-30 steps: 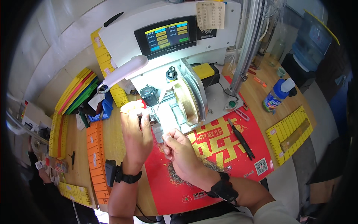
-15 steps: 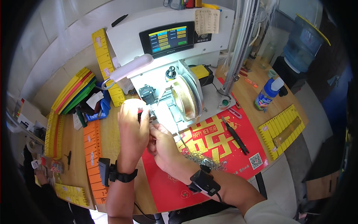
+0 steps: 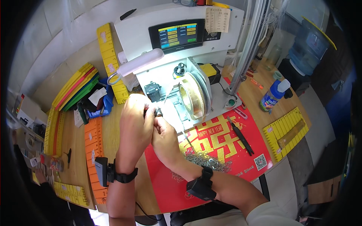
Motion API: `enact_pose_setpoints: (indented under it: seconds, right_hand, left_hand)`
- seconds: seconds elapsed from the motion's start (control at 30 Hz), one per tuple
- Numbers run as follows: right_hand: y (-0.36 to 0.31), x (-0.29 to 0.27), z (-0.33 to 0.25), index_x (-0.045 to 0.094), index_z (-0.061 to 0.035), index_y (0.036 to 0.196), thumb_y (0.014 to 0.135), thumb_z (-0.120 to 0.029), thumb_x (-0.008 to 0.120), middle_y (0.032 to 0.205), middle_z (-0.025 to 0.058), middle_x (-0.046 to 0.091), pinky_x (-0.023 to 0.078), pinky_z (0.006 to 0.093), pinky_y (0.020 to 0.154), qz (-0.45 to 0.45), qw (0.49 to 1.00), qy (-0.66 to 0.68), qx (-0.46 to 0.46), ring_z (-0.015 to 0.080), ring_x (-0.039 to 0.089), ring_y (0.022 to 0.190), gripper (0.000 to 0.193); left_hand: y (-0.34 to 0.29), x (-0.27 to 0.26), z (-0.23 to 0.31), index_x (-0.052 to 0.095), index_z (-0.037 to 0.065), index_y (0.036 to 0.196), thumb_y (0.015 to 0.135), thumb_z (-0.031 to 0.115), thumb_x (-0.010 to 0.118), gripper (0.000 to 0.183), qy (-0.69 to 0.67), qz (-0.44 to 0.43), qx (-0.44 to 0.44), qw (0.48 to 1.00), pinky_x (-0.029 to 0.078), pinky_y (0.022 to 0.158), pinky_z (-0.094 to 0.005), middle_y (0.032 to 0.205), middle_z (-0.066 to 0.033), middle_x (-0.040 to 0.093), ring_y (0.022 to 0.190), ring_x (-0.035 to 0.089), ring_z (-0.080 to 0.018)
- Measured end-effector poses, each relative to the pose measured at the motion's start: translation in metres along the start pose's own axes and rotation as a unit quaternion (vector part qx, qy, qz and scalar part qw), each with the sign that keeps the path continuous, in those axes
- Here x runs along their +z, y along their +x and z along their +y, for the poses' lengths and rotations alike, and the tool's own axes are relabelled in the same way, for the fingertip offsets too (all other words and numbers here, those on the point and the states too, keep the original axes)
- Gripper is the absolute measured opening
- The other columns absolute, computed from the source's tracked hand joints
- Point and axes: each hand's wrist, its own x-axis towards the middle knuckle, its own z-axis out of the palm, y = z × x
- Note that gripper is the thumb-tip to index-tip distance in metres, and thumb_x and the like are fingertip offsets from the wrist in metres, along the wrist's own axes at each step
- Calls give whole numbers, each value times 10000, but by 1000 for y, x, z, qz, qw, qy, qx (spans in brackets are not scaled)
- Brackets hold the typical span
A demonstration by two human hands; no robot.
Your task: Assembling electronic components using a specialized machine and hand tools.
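Both curled hands (image 3: 134, 115) (image 3: 165, 140) hide any grip; beyond them, white machine (image 3: 135, 33); rightward, tangled wire (image 3: 207, 162).

The pale lamp (image 3: 142, 61) at upper centre throws a squint-worthy glare across the white machine (image 3: 196, 53); lower left is dim, straight edges bowing toward black corners.

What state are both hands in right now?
Left hand: fingers bent, tips hidden; grip can't be told.
Right hand: fingers curled; whether it holds anything can't be told.
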Motion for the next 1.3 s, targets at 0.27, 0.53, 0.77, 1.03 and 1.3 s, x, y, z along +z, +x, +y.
enact_pose_setpoints:
  seconds: [0.27,0.53,0.77,1.03,1.3]
  right_hand:
    - [-4,-12,-5,631,-5,986,1052,-95,552,795,-39,575,408,230,612,-11,996,62,56,10,487,713,137]
    - [-14,-43,1,598,-32,990,1047,-148,579,780,-54,526,376,217,599,4,988,125,90,2,435,685,130]
    - [-25,-50,-21,564,-60,1010,1060,-160,565,735,-44,530,323,189,513,-47,986,142,76,4,422,590,112]
    - [-26,-74,-35,566,-48,1043,1065,-192,572,768,-53,513,366,211,572,-92,992,75,44,9,432,651,146]
    - [-65,-217,-76,585,-4,1170,989,-120,690,813,57,643,501,253,645,-36,953,-290,-82,67,614,742,239]
  left_hand:
    - [0,1,-4,611,-39,972,923,37,633,93,1,-1,27,1000,477,876,-428,1036,-190,603,987,592,-375]
    - [-4,-10,21,641,13,1001,844,23,734,183,116,-6,46,992,456,924,-430,1107,-168,608,1042,571,-361]
    - [-19,11,7,722,67,1028,736,55,832,312,194,59,164,965,423,922,-458,1240,-111,626,1123,580,-315]
    - [-20,46,-7,770,87,1003,664,-46,810,366,99,122,213,964,453,889,-422,1155,-101,664,1056,599,-312]
    - [-18,40,-5,736,54,1033,711,-164,766,390,74,131,191,970,490,871,-401,1174,-125,645,1061,591,-329]
